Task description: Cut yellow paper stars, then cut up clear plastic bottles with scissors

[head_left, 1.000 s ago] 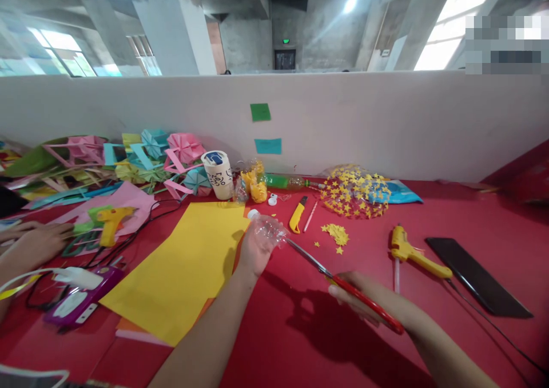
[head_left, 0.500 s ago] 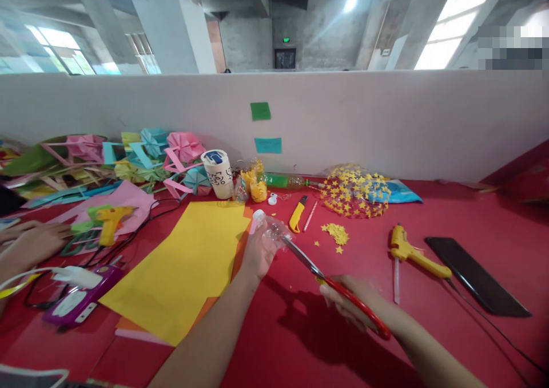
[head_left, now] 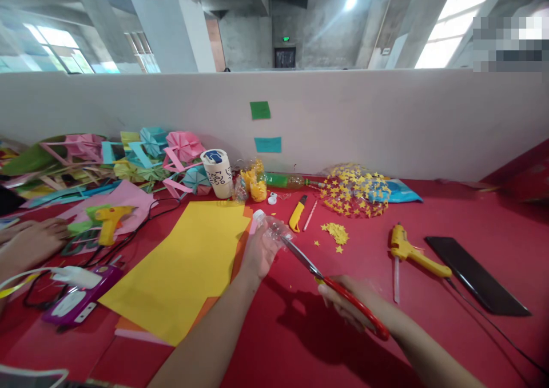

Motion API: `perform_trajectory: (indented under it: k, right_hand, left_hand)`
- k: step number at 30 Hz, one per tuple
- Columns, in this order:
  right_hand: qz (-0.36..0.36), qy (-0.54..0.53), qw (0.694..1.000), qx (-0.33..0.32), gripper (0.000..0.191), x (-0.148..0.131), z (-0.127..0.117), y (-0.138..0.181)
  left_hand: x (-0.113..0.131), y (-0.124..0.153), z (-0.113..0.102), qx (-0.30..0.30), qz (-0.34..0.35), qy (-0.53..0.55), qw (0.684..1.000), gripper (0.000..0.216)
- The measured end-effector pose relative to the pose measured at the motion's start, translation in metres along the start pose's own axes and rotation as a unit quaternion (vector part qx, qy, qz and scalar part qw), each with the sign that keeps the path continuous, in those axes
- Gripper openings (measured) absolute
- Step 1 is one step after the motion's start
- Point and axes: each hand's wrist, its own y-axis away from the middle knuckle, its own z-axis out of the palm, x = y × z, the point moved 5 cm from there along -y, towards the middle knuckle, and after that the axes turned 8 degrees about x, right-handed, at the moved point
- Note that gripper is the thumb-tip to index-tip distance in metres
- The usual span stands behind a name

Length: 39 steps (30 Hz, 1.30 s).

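Note:
My left hand [head_left: 257, 252] is wrapped round a small clear plastic bottle [head_left: 272, 228] held just above the red table. Its white neck points up and to the left. My right hand [head_left: 349, 302] grips red-handled scissors [head_left: 334, 288]. The scissors' metal blades reach up to the left and meet the bottle's side. A large yellow paper sheet [head_left: 189, 262] lies on the table just left of my left hand.
A yellow utility knife [head_left: 297, 213], loose yellow paper stars [head_left: 337, 233], a star-covered dome [head_left: 355, 190], a yellow glue gun [head_left: 414, 252] and a black phone [head_left: 474, 274] lie to the right. Folded paper crafts [head_left: 141, 159] pile up at left. Another person's hand [head_left: 30, 240] rests at far left.
My right hand and the scissors have shifted left towards the bottle, and the blades now touch it. My left hand has tilted the bottle slightly.

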Motion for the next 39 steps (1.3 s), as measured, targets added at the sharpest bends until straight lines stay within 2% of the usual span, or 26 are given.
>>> perform_trajectory:
  k: [15, 22, 27, 34, 39]
  right_hand:
    - [0.007, -0.013, 1.000, 0.002, 0.064, 0.0019, 0.0005, -0.0015]
    - [0.006, -0.020, 1.000, 0.003, 0.066, 0.0023, 0.0007, -0.0016]
    - [0.018, -0.021, 0.999, 0.019, 0.067, 0.0018, 0.0032, -0.0014]
    - [0.039, 0.000, 0.997, 0.060, 0.058, 0.0025, 0.0042, -0.0040]
    - [0.034, -0.026, 0.999, 0.023, 0.057, 0.0056, 0.0082, -0.0033]
  left_hand:
    - [0.0002, 0.0004, -0.0002, 0.014, 0.001, -0.001, 1.000, 0.021]
    - [-0.0014, 0.0003, -0.0008, 0.001, 0.002, -0.003, 1.000, 0.023]
    - [0.0005, 0.0003, 0.0010, -0.006, 0.011, 0.001, 1.000, 0.019]
    - [0.0028, -0.0008, -0.0017, 0.008, 0.013, -0.001, 1.000, 0.019]
    - [0.0034, -0.0005, -0.0001, -0.006, 0.022, 0.007, 1.000, 0.021]
